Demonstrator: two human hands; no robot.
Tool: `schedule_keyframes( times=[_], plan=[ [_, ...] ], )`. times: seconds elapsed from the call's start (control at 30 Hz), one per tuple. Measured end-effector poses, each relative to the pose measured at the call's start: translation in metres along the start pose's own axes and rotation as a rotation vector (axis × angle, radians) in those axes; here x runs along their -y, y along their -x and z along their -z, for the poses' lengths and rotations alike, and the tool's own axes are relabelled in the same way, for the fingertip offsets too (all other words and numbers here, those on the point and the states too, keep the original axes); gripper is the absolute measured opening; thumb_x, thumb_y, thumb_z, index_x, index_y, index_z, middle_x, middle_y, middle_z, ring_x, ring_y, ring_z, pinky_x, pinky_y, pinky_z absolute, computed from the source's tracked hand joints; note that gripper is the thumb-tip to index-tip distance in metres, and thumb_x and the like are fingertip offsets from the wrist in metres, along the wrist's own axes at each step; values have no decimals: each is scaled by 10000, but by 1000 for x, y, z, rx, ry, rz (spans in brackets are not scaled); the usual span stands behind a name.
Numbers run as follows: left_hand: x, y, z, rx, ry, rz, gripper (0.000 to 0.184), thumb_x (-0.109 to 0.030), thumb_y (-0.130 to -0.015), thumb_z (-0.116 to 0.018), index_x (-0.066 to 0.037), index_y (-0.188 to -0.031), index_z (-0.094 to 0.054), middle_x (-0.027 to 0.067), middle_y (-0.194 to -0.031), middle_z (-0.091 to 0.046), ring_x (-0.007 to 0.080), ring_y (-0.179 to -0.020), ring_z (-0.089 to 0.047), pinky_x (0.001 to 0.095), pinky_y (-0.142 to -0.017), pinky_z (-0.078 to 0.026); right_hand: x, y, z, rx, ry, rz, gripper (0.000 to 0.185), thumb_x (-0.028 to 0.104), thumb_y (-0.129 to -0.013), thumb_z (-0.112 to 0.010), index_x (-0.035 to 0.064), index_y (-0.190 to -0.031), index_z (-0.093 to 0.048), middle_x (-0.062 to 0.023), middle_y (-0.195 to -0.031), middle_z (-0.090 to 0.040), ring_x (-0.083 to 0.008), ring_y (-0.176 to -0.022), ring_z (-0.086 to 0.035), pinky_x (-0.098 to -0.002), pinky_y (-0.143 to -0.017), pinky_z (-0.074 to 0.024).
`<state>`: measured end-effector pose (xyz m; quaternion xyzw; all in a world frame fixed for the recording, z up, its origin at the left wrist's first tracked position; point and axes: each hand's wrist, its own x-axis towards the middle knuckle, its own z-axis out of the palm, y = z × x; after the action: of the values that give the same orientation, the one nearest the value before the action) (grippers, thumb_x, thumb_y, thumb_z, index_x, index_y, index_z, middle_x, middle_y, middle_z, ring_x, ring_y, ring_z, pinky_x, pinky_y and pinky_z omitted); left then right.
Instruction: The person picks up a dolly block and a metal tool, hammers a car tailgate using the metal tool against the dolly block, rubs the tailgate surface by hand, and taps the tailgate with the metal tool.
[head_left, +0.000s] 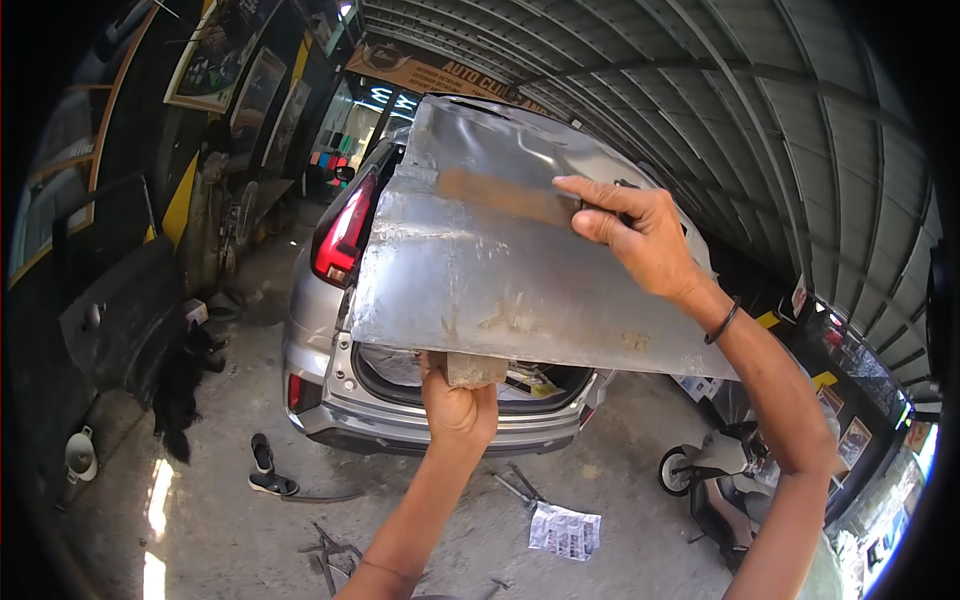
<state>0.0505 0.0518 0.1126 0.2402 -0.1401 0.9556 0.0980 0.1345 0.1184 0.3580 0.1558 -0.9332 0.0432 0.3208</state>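
A large bare sheet-metal panel (480,290), with a brown rusty band across it, spans the upper rear of a silver car (318,350). Beneath the panel's near edge, my left hand (458,408) is closed around a rough grey-brown block (476,371). The block's top meets or lies just under that edge; I cannot tell which. Above the panel's right part is my right hand (640,230), its thumb and fingers closed around a small dark object, mostly hidden by the hand. Its index finger points left, over the end of the brown band.
Black sandals (268,468), a printed paper sheet (565,530) and metal tools (330,555) lie on the concrete floor. At right stands a scooter (715,480). A dark car door (120,300) leans at left, near a black furry animal (185,385).
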Motion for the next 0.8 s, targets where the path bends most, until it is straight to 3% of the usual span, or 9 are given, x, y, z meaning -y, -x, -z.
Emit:
schedule_keyframes(
  times=[0.13, 0.17, 0.27, 0.3, 0.47, 0.53, 0.63, 0.73, 0.8],
  plan=[
    [-3, -4, 3, 56, 104, 37, 303, -69, -927, -530, -77, -1231, -528, 43, -1119, -637, 184, -1042, -620, 329, -961, -515, 1, 11, -21, -168, -377, 32, 335, 236, -860, -681, 108, -1169, -689, -111, -971, -732, -131, -822, -683, -264, -764, -514],
    [-3, -2, 1, 59, 100, 41, 303, -69, -927, -530, -77, -1231, -528, 43, -1119, -637, 184, -1042, -620, 329, -961, -515, -21, 9, -31, -51, -167, 271, 326, 217, -862, -684, 104, -1168, -689, -108, -952, -730, -113, -797, -672, -254, -740, -508],
    [-5, 2, -9, -24, -13, -3, 297, -67, -929, -520, -78, -1226, -530, 45, -1121, -639, 187, -1042, -622, 326, -945, -525, -1, 3, -9, -40, 91, 145, 318, 210, -866, -686, 103, -1165, -690, -109, -967, -725, -98, -803, -665, -248, -726, -504],
    [-6, 3, -8, -29, 2, 21, 300, -102, -955, -497, -107, -1254, -516, 32, -1133, -631, 171, -1025, -621, 309, -888, -529, 13, 3, -2, -29, -58, -48, 321, 220, -862, -693, 104, -1160, -693, -92, -920, -727, -93, -774, -655, -253, -702, -503],
    [-4, 0, -13, -134, -25, 35, 303, -133, -973, -482, -139, -1275, -513, 13, -1125, -631, 151, -975, -630, 278, -790, -540, 12, 8, -29, -211, -461, 118, 326, 210, -864, -683, 87, -1166, -686, -52, -726, -687, -89, -645, -601, -254, -639, -488],
    [-4, -1, -1, 61, -77, -10, 303, -127, -962, -493, -131, -1262, -528, 18, -1126, -635, 152, -986, -630, 274, -800, -540, 8, 0, -23, 51, 46, 108, 330, 222, -894, -654, 56, -1178, -671, -75, -769, -695, -82, -684, -605, -253, -640, -491],
    [-10, 4, -25, -127, -69, 27, 307, -98, -947, -498, -122, -1251, -540, 11, -1098, -643, 125, -944, -630, 246, -737, -535, 11, -8, -19, -165, -97, 119, 355, 292, -888, -651, 95, -1182, -674, -102, -802, -709, -121, -725, -653, -271, -654, -508],
    [-13, 1, -11, 27, -25, 15, 318, -75, -937, -500, -110, -1251, -538, 16, -1088, -645, 117, -916, -628, 242, -721, -535, 11, 4, -29, -228, -268, 134, 350, 314, -878, -653, 147, -1185, -679, -102, -820, -722, -163, -734, -682, -283, -656, -514],
    [-11, 1, -10, -8, -48, 2, 320, -66, -931, -507, -107, -1247, -538, 18, -1082, -644, 117, -904, -626, 240, -715, -536, 13, 6, -21, 20, 323, 276, 341, 272, -889, -657, 125, -1197, -669, -87, -872, -738, -137, -758, -687, -263, -670, -523]
  ],
)
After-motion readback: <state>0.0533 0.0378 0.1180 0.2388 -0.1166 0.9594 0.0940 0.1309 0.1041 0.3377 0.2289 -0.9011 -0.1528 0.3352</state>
